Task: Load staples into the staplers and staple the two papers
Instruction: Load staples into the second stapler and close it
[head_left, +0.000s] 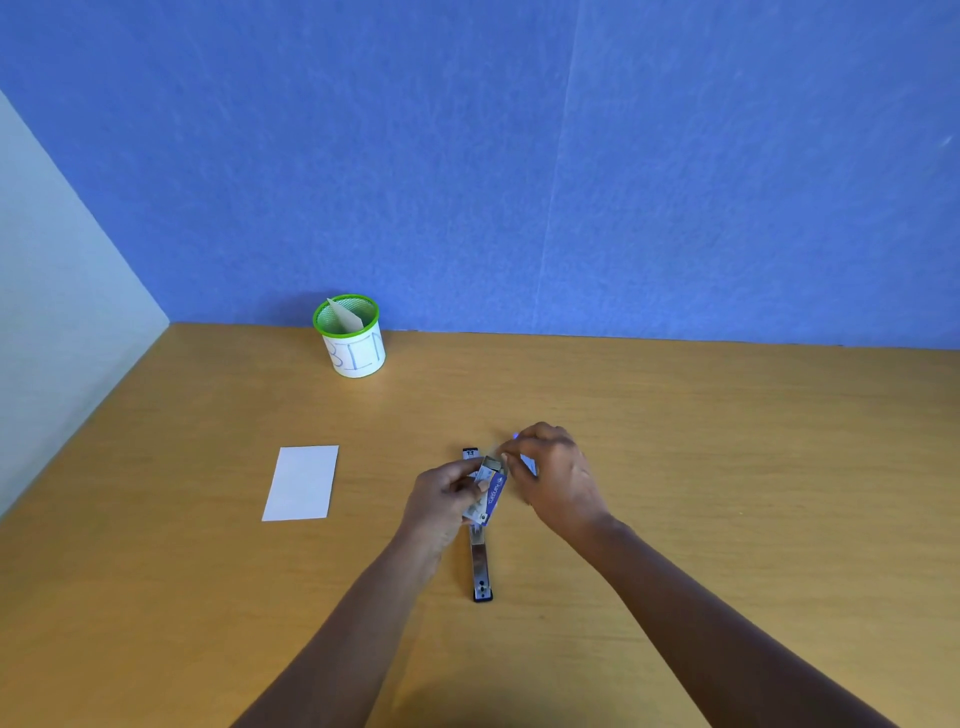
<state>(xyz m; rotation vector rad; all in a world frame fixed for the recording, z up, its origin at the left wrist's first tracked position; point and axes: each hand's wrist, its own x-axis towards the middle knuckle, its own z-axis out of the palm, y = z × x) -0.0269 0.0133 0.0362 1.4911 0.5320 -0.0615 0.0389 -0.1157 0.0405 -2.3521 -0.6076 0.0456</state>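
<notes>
My left hand is curled round the staple box, holding it just above the stapler. The stapler lies opened out flat on the table, running near to far, and its far end shows just past the box. My right hand is bunched, fingertips pinching at the box's open far end; whether staples sit between them I cannot tell, they are too small. The papers lie flat to the left, well apart from my hands, square to the table. The bin, a paper scrap standing in it, is far left, near where the table's far edge meets the blue wall. Bare wood lies right of my right arm and between the papers and my left arm.
</notes>
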